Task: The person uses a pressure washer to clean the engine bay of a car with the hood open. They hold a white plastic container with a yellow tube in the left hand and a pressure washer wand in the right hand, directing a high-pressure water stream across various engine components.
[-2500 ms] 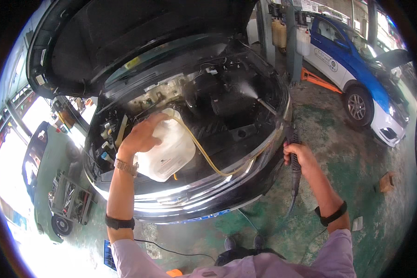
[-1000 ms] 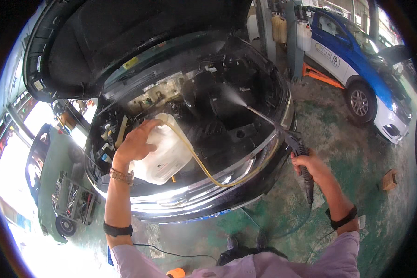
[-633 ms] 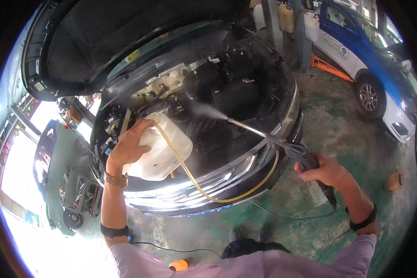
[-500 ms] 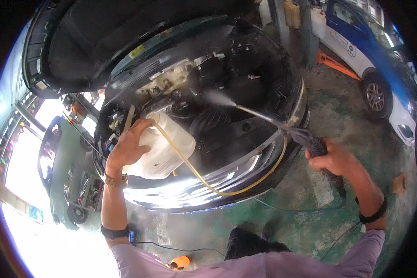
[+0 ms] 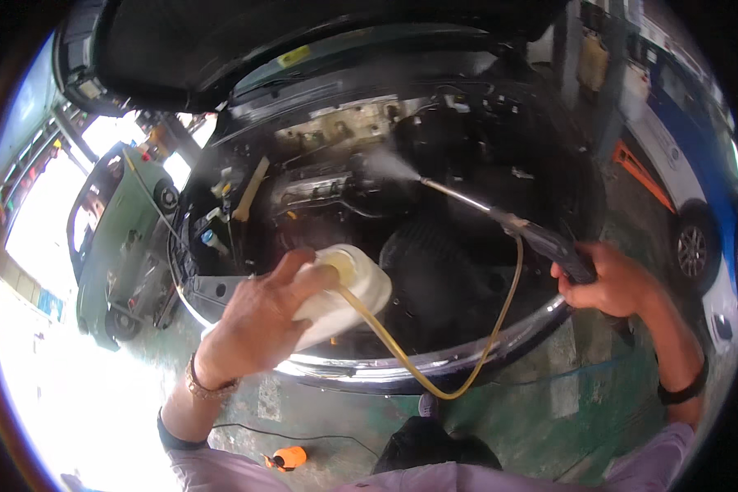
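Observation:
My left hand (image 5: 262,316) grips a white plastic jug (image 5: 365,287) by its neck, tilted over the front of a car's engine bay. Into the jug's mouth runs a yellowish hose (image 5: 402,357), which loops down and back up to a spray gun (image 5: 541,238). Around the gun's black handle my right hand (image 5: 611,279) is closed; its trigger is hidden by the fingers. From the tip of the thin metal nozzle a white mist (image 5: 389,164) blows to the left into the engine bay (image 5: 459,197). Wet-looking engine parts (image 5: 312,189) lie near the mist.
The raised hood (image 5: 246,41) overhangs the bay. A shiny bumper (image 5: 435,358) curves along the near side. On the green floor lie an orange bottle-like object (image 5: 287,457) and a dark cable (image 5: 336,437). A blue and white car (image 5: 672,139) stands right, a pale green vehicle (image 5: 123,238) left.
The jug in my left hand has come nearer and to the right, tipping its mouth toward me. My view has shifted over the engine bay. The mist still sprays from the nozzle.

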The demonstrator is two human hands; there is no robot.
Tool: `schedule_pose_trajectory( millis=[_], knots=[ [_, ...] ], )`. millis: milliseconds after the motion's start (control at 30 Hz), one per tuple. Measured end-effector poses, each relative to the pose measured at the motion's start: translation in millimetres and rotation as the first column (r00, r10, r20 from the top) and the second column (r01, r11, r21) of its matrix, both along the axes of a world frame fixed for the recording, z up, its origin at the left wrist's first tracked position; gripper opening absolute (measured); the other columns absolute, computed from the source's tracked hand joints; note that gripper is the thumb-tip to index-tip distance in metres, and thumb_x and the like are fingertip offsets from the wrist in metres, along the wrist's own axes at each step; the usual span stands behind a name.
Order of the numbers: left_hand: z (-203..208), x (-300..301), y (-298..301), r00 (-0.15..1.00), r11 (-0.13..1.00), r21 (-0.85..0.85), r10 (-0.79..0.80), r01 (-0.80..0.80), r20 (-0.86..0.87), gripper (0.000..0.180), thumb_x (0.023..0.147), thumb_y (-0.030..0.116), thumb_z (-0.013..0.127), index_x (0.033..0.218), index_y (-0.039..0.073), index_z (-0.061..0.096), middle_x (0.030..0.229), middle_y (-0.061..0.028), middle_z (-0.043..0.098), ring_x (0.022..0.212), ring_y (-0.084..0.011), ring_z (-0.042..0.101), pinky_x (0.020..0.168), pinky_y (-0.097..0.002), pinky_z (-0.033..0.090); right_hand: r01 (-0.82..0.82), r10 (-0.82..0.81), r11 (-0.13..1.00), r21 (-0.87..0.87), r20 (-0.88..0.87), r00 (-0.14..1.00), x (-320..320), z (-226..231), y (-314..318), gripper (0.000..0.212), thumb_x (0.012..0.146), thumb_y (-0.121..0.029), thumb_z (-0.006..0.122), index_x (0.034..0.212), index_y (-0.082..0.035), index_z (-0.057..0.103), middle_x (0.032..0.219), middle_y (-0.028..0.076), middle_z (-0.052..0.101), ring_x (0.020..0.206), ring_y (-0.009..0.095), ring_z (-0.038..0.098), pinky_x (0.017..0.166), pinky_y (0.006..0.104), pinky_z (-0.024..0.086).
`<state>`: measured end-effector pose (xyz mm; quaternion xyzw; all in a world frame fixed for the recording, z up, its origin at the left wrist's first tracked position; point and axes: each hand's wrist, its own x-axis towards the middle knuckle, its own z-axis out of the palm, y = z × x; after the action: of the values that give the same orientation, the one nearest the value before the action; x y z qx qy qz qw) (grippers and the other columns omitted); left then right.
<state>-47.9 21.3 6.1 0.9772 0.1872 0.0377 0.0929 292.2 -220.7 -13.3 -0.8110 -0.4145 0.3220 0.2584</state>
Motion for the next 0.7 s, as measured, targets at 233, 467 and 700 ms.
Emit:
schedule_pose_trajectory(
  millis=[233, 467, 700],
  knots=[
    [-0.8, 2.4, 7.5, 0.994, 0.994, 0.029, -0.104, 0.104, 0.013, 0.059, 0.074, -0.006, 0.069, 0.126, 0.016, 0.05, 0.129, -0.0188, 0.049, 0.095, -0.0405, 0.068, 0.069, -0.0434, 0.058, -0.23, 0.236, 0.969, -0.085, 0.073, 0.969, 15.2, 9.5, 49.0, 0.024, 0.07, -0.018, 0.07, 0.088, -0.002, 0.067, 0.075, 0.01, 0.067, 0.071, 0.022, 0.065, 0.069, 0.036, 0.05],
    [-0.4, 4.3, 6.2, 0.999, 0.999, 0.013, -0.043, 0.043, -0.012, 0.054, 0.079, -0.003, 0.067, 0.125, 0.019, 0.05, 0.126, -0.0173, 0.05, 0.092, -0.0383, 0.068, 0.069, -0.0419, 0.06, -0.421, 0.422, 0.907, -0.022, 0.033, 0.906, 38.2, -7.0, 102.3, 0.024, 0.071, -0.013, 0.071, 0.09, 0.001, 0.067, 0.074, 0.01, 0.068, 0.068, 0.021, 0.065, 0.067, 0.0359, 0.05],
    [-5.4, 5.7, 6.8, 0.996, 0.999, 0.005, -0.05, 0.05, 0.07, 0.052, 0.082, 0.001, 0.067, 0.126, 0.022, 0.05, 0.128, -0.018, 0.05, 0.087, -0.0336, 0.068, 0.066, -0.0406, 0.059, -0.58, 0.579, 0.814, -0.003, -0.058, 0.813, 55.5, -8.4, 142.8, 0.022, 0.07, -0.012, 0.073, 0.088, 0.0, 0.067, 0.073, 0.009, 0.068, 0.067, 0.02, 0.067, 0.066, 0.032, 0.051]
  ],
)
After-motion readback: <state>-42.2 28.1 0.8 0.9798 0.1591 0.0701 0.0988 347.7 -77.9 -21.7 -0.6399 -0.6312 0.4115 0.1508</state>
